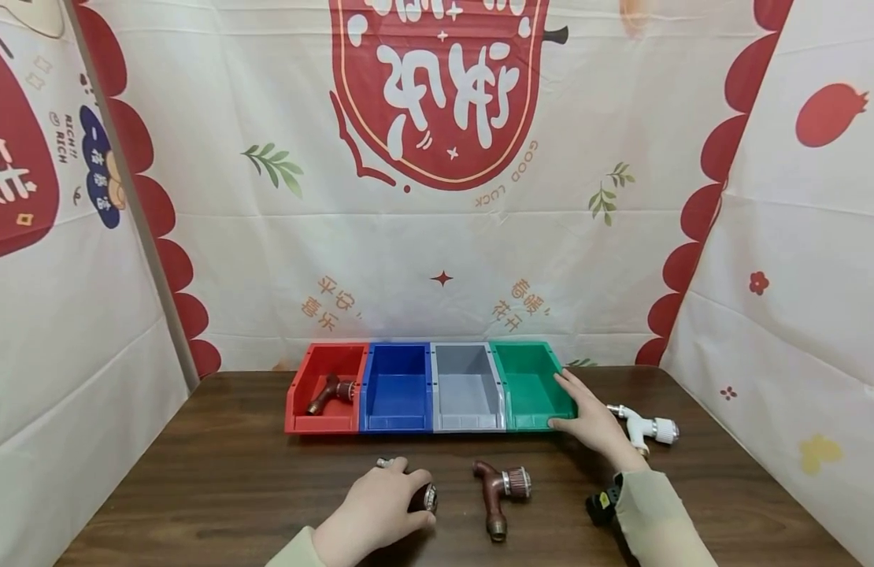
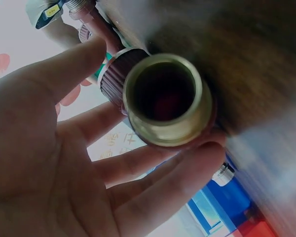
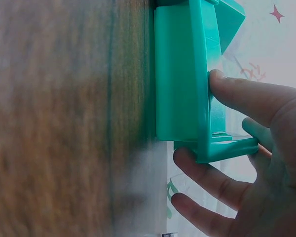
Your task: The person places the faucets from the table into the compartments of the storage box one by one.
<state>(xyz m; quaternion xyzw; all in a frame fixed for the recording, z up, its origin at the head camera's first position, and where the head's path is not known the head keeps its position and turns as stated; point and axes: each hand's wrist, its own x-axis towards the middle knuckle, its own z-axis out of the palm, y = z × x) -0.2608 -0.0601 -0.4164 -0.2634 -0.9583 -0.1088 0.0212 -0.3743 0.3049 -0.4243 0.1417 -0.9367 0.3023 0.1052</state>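
In the head view my left hand (image 1: 376,504) is around a dark red faucet (image 1: 424,499) lying on the table, mostly hidden under the fingers. The left wrist view shows its brass open end (image 2: 163,133) and ribbed knob (image 2: 119,74), with fingers curled along the body. My right hand (image 1: 594,413) holds the right side of the green bin (image 1: 532,386). In the right wrist view its thumb presses the front of the green bin (image 3: 180,74) while other fingers reach round the side rim. Between the hands lies another dark red faucet (image 1: 492,500).
The red bin (image 1: 300,394) contains a dark red faucet (image 1: 331,392). Beside it stand the blue bin (image 1: 398,425) and the grey bin (image 1: 468,425). A white faucet (image 1: 642,428) lies right of the right hand. Printed cloth (image 1: 437,244) hangs behind the table (image 1: 217,465).
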